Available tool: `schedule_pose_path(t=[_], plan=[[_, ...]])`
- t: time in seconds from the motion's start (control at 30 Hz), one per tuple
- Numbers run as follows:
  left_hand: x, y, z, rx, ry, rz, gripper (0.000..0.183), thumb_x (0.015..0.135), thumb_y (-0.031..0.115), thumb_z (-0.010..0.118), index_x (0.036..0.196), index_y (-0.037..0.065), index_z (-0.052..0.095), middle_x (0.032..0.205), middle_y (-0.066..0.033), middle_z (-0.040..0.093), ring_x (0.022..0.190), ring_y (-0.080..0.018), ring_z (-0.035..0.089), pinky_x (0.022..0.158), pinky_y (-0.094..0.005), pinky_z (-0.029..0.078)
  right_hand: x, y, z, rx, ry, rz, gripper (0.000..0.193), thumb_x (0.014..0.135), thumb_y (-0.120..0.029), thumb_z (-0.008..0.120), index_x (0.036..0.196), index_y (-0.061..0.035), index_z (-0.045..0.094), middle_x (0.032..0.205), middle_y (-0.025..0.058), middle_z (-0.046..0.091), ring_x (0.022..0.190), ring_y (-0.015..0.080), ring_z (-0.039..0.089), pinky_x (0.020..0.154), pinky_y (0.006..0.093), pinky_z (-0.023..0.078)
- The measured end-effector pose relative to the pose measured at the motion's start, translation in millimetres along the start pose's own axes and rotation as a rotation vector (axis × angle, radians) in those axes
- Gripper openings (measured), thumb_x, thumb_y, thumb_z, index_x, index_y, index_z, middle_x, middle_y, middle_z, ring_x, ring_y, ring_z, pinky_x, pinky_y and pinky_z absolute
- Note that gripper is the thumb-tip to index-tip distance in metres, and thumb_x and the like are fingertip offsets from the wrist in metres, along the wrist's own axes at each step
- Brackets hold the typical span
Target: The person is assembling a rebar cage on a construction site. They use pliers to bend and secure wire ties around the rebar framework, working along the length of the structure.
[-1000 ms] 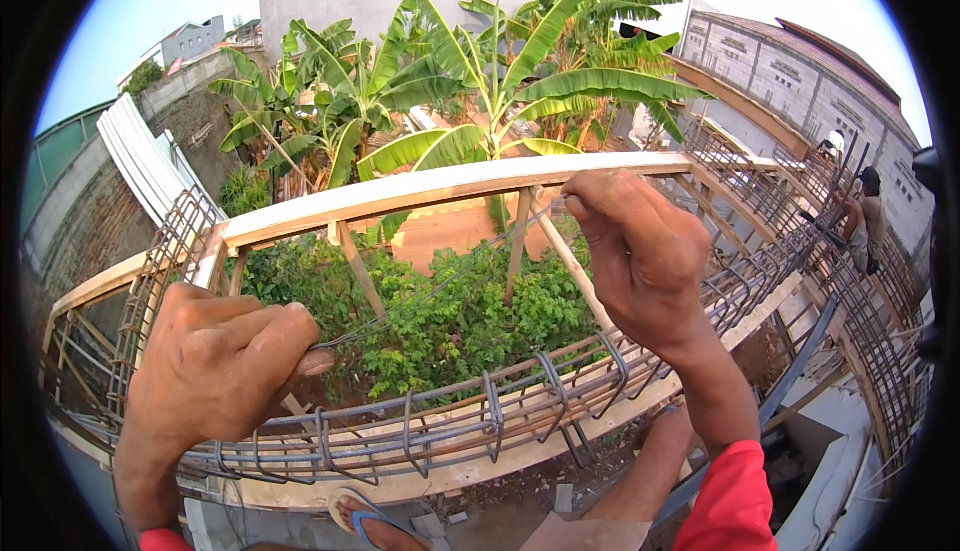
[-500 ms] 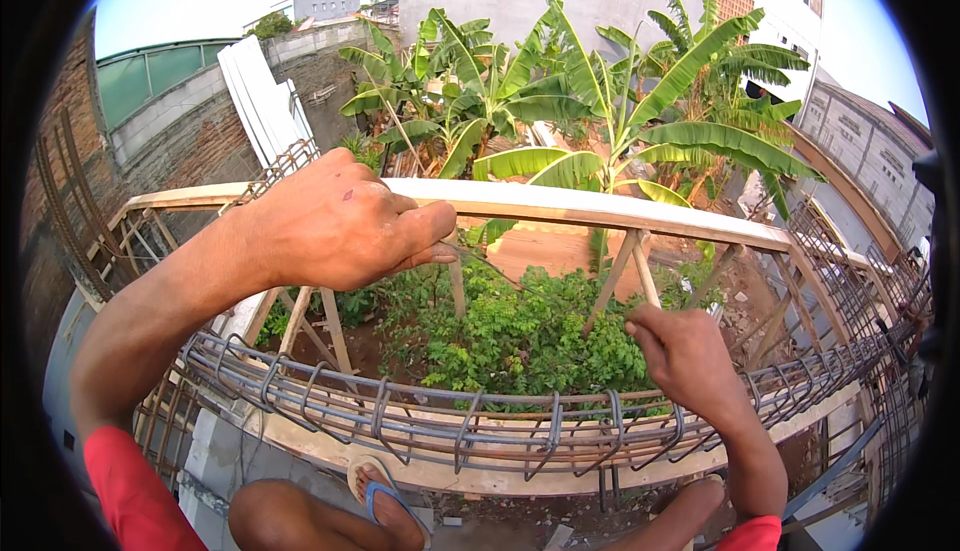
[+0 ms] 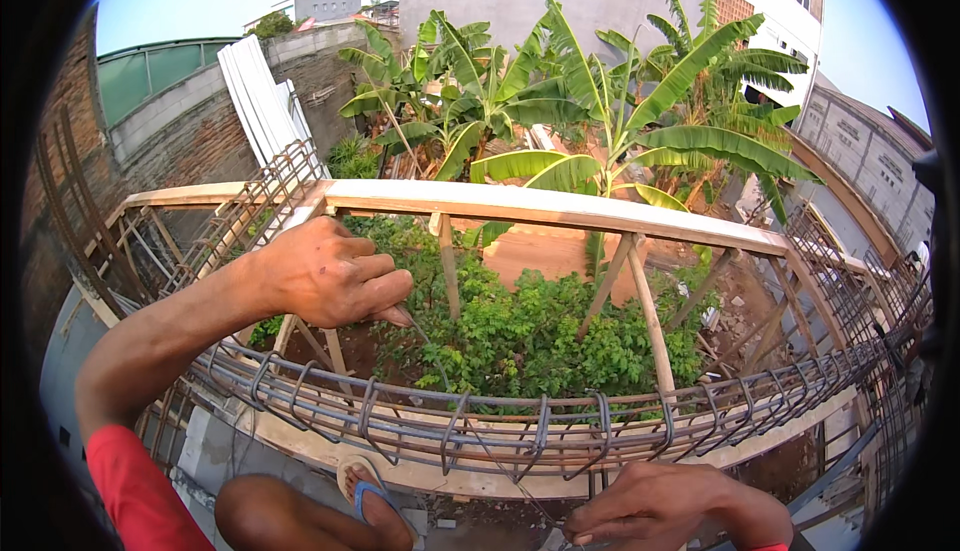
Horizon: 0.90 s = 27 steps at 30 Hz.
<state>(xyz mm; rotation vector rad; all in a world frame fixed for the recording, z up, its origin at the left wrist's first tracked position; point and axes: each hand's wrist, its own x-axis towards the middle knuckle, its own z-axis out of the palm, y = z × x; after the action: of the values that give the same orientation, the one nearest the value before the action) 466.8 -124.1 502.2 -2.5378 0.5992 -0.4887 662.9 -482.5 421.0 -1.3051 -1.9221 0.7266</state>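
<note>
A thin dark wire (image 3: 424, 335) runs slantwise down to the right, across the rebar cage (image 3: 545, 429). My left hand (image 3: 335, 276) is closed in a fist on the wire's upper end, held above the near side of the cage. Low at the lower edge, my right hand (image 3: 650, 503) is closed where the wire's other end comes in; its fingertips are partly hidden. The cage is made of long steel bars with several bent stirrups around them, lying crosswise in front of me.
Beyond the cage, a long timber beam (image 3: 540, 206) rests on slanted wooden props (image 3: 652, 321). Leafy green plants (image 3: 530, 336) and banana trees (image 3: 610, 131) grow behind. More rebar (image 3: 250, 206) rises at left. My sandalled foot (image 3: 372, 501) is below, near a plank.
My left hand has moved down and slightly left. My right hand has dropped from above the cage to the lower edge, and the wire now slants across the bars.
</note>
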Motion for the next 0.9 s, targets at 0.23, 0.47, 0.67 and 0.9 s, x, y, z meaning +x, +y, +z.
schedule_pose_path(t=[0.23, 0.47, 0.67, 0.9], plan=[[-8, 26, 26, -0.358, -0.150, -0.321, 0.029, 0.102, 0.031, 0.062, 0.088, 0.009, 0.050, 0.069, -0.0092, 0.059, 0.065, -0.0349, 0.066, 0.059, -0.0485, 0.052, -45, 17, -59, -0.729, 0.715, 0.377, 0.009, 0.099, -0.009, 0.065, 0.101, -0.0013, 0.068, 0.077, 0.0150, 0.069, 0.065, 0.0320, 0.068, 0.060, 0.0360, 0.052], [22, 43, 46, -0.264, -0.167, -0.439, 0.021, 0.101, 0.019, 0.060, 0.087, 0.006, 0.051, 0.068, -0.0155, 0.056, 0.065, -0.0398, 0.059, 0.062, -0.0512, 0.039, -19, 28, -64, -0.997, 0.889, 0.142, 0.034, 0.098, -0.015, 0.064, 0.128, -0.0020, 0.054, 0.099, 0.0179, 0.067, 0.089, 0.0388, 0.068, 0.082, 0.0485, 0.053], [33, 22, 72, -0.505, 0.100, -0.589, 0.037, 0.113, 0.023, 0.041, 0.094, -0.005, 0.055, 0.066, -0.0148, 0.044, 0.059, -0.0311, 0.045, 0.059, -0.0458, 0.034, -15, 2, -85, -0.840, 0.537, -0.031, 0.024, 0.097, -0.024, 0.059, 0.102, -0.0085, 0.076, 0.085, 0.0165, 0.073, 0.085, 0.0387, 0.071, 0.081, 0.0509, 0.055], [60, 26, 62, -0.221, -0.154, -0.191, 0.025, 0.106, 0.024, 0.056, 0.103, 0.002, 0.068, 0.087, -0.0234, 0.068, 0.075, -0.0437, 0.066, 0.065, -0.0485, 0.051, -71, -38, -71, -0.976, 0.167, 0.477, 0.021, 0.094, -0.021, 0.062, 0.102, -0.0088, 0.077, 0.090, 0.0153, 0.075, 0.090, 0.0362, 0.072, 0.080, 0.0516, 0.056]])
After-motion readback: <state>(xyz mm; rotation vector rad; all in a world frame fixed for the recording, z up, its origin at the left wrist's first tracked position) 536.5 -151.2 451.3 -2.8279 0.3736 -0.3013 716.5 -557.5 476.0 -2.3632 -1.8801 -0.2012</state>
